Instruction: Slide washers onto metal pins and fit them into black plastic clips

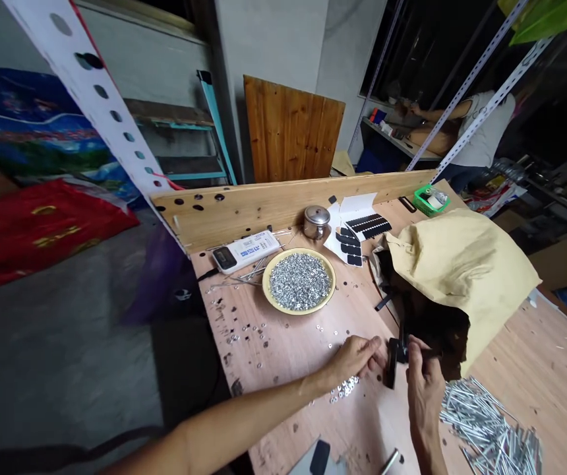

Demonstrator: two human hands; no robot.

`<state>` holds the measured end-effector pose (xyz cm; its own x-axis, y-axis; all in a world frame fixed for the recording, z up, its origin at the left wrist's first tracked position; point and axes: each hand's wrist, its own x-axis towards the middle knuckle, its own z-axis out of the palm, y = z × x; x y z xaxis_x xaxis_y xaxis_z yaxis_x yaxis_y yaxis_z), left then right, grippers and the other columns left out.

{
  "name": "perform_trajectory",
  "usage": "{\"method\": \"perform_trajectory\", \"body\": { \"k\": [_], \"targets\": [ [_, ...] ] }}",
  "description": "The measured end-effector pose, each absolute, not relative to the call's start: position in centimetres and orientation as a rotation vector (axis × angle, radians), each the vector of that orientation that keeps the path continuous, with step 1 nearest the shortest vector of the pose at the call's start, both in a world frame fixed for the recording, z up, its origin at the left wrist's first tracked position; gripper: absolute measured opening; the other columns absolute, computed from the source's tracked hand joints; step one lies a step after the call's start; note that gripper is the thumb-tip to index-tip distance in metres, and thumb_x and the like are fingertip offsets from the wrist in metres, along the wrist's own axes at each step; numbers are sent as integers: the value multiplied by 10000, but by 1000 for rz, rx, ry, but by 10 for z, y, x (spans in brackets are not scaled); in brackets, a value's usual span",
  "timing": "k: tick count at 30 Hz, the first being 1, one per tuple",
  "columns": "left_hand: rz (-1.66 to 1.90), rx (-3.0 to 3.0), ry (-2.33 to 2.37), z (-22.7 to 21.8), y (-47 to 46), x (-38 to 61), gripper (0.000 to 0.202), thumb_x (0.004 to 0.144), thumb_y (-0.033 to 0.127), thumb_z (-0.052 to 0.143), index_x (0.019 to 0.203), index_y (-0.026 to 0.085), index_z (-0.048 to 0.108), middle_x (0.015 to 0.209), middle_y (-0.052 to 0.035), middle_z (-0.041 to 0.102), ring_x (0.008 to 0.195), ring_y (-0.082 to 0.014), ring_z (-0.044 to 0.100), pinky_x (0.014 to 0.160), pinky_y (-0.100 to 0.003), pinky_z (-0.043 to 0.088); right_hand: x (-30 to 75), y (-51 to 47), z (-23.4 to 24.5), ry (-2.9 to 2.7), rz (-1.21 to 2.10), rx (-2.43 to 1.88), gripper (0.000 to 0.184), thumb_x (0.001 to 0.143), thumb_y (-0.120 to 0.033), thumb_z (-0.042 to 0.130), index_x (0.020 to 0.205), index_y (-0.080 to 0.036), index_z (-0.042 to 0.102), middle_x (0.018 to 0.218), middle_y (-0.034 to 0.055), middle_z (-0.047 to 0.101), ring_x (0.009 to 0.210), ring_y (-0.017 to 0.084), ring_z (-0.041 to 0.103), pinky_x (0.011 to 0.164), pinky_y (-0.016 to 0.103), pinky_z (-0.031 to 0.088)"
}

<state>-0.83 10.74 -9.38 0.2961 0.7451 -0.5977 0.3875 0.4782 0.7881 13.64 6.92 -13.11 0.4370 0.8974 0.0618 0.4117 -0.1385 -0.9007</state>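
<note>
My right hand [424, 373] is closed around a black part [392, 363] with a flat plate at its left end; I cannot tell its exact kind. Just left of that plate, my left hand [357, 356] has its fingertips pinched together, and whatever they hold is too small or hidden to name. Below the left hand lie loose metal washers [347, 388] on the wooden table. A yellow bowl [268, 300] full of small washers stands beyond it. Behind the right hand, a large brown paper sack [461, 264] lies with its dark mouth toward me, black parts inside.
Long metal pins [491, 422] are heaped at the right. Near the back board [244, 214] are a white box [248, 251], a lidded metal pot [316, 221], black sticker sheets [368, 225] and a green basket [430, 200]. Another person [481, 125] sits at a far bench.
</note>
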Motion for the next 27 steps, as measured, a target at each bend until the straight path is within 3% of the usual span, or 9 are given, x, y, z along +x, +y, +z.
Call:
{"method": "perform_trajectory", "body": {
  "k": [2, 4, 7, 9, 12, 16, 20, 23, 27],
  "targets": [
    [208, 845, 1153, -91, 110, -8, 763, 765, 768, 352, 746, 56, 628, 609, -52, 535, 421, -77, 427, 426, -224, 280, 126, 61, -126, -1229, 428, -1618, 333, 897, -414, 482, 985, -123, 619, 865, 87, 623, 738, 156, 570, 671, 268, 447],
    [245, 647, 1038, -89, 112, -9, 744, 608, 796, 539, 741, 67, 600, 631, -37, 538, 508, -93, 497, 474, -222, 356, 115, 52, -126, -1456, 239, -1481, 225, 907, -287, 478, 1028, -138, 595, 881, 78, 623, 797, 154, 576, 714, 269, 460],
    [354, 494, 977, -87, 112, -8, 719, 413, 657, 772, 777, 72, 568, 705, -23, 552, 646, -93, 539, 594, -222, 440, 102, 39, -135, -1685, 100, -1419, 333, 928, -231, 402, 1235, -146, 499, 1096, 116, 594, 1107, 214, 503, 861, 345, 447],
    [370, 490, 966, -86, 111, -7, 739, 412, 608, 802, 867, 79, 562, 786, -34, 569, 686, -96, 550, 598, -216, 445, 100, 33, -145, -1742, 23, -1481, 392, 935, -239, 373, 1314, -166, 443, 1209, 122, 545, 1193, 237, 442, 906, 385, 418],
    [479, 605, 1049, -87, 111, -4, 721, 513, 649, 738, 937, 109, 518, 832, -35, 566, 682, -100, 560, 559, -206, 427, 101, 30, -158, -1702, -42, -1726, 374, 941, -276, 340, 1254, -171, 517, 1182, 131, 555, 1003, 230, 530, 816, 370, 421],
    [760, 707, 1218, -87, 112, -2, 652, 567, 692, 663, 817, 131, 444, 657, 56, 439, 527, -22, 407, 617, -221, 465, 105, 33, -166, -1524, 225, -2177, 553, 934, -477, 287, 1239, -93, 544, 960, 179, 608, 781, 252, 563, 637, 352, 398],
    [476, 748, 1157, -88, 106, -4, 708, 510, 669, 711, 900, 119, 497, 530, 107, 342, 401, -16, 264, 475, -221, 412, 101, 31, -160, -1367, 513, -2060, 583, 932, -525, 203, 1187, -120, 537, 978, 140, 631, 760, 226, 603, 542, 294, 393],
    [348, 780, 1175, -92, 101, -6, 699, 595, 687, 651, 947, 89, 564, 527, 61, 431, 446, -59, 411, 486, -218, 395, 92, 29, -145, -1173, 546, -1915, 528, 916, -540, 302, 1067, -98, 550, 872, 128, 639, 672, 183, 595, 568, 272, 425],
    [591, 656, 1179, -95, 107, -8, 675, 526, 624, 740, 902, 77, 613, 802, -53, 626, 781, -124, 590, 725, -219, 442, 91, 42, -130, -1344, 686, -1700, 464, 940, -493, 289, 999, -144, 590, 897, 95, 633, 728, 156, 611, 599, 239, 438]
  ]
}}
